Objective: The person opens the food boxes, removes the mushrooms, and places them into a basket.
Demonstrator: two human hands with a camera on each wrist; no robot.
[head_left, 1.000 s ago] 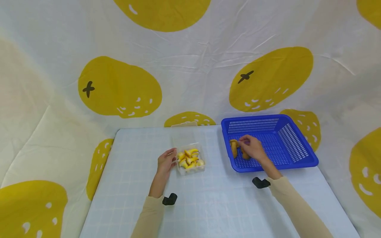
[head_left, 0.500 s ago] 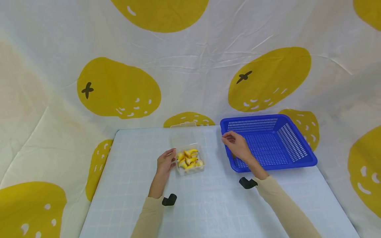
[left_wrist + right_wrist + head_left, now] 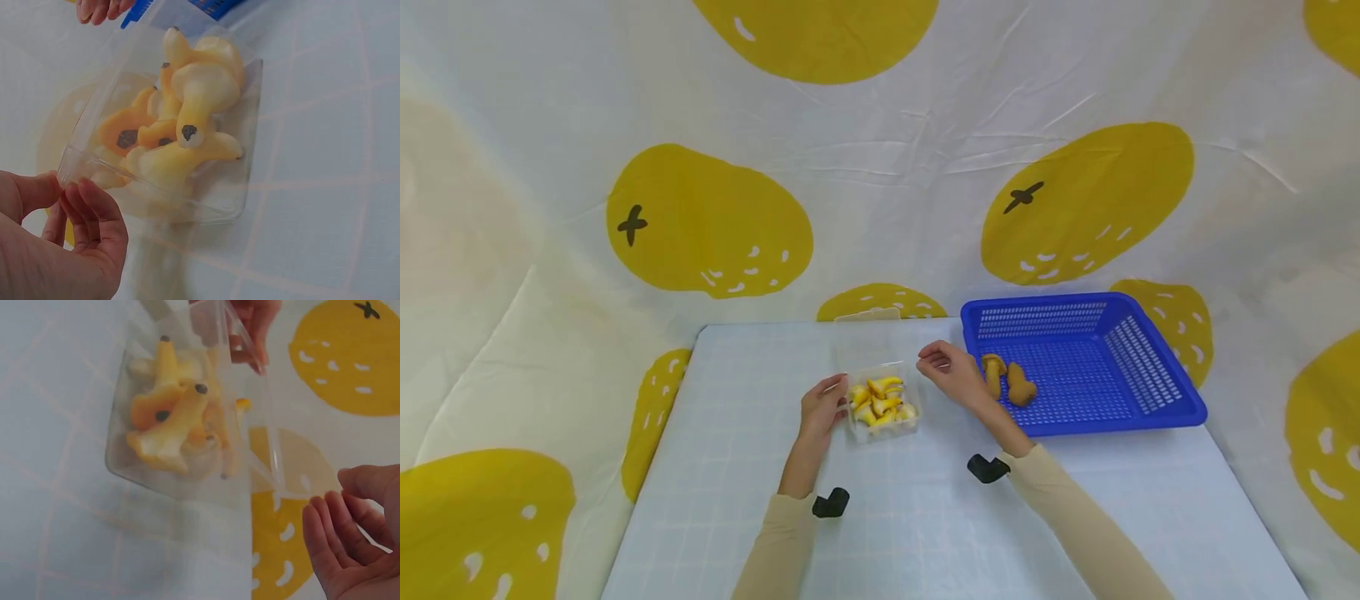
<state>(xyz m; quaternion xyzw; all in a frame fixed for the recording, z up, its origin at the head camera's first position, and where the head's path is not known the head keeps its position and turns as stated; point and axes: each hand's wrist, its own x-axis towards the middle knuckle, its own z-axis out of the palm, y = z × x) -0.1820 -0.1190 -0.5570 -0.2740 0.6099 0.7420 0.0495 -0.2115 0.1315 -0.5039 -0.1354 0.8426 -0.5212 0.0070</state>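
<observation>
A clear plastic box [image 3: 883,427] stands on the table with its lid folded back. Inside lie several small yellow-and-white pieces [image 3: 206,84] with dark tips, some mushroom-shaped. My left hand [image 3: 822,406] pinches the box's left rim between thumb and fingertips, as the left wrist view shows. To the right of the box hovers my right hand [image 3: 953,375], its fingers loosely bent and nothing between them. In the right wrist view those fingers [image 3: 340,515] are close to the clear lid, apparently apart from it. Two brown mushrooms [image 3: 994,375] lie in the blue basket [image 3: 1078,427], just past the right hand.
The basket sits at the table's back right, its near wall rising beside my right forearm. A pale checked cloth [image 3: 910,517] covers the table. Behind it hangs a white curtain [image 3: 880,192] with yellow fruit prints. The box's clear lid [image 3: 867,340] leans back toward the curtain.
My right hand has moved left, out of the basket and across to the box, leaving both brown mushrooms in view. My left hand has stayed at the box.
</observation>
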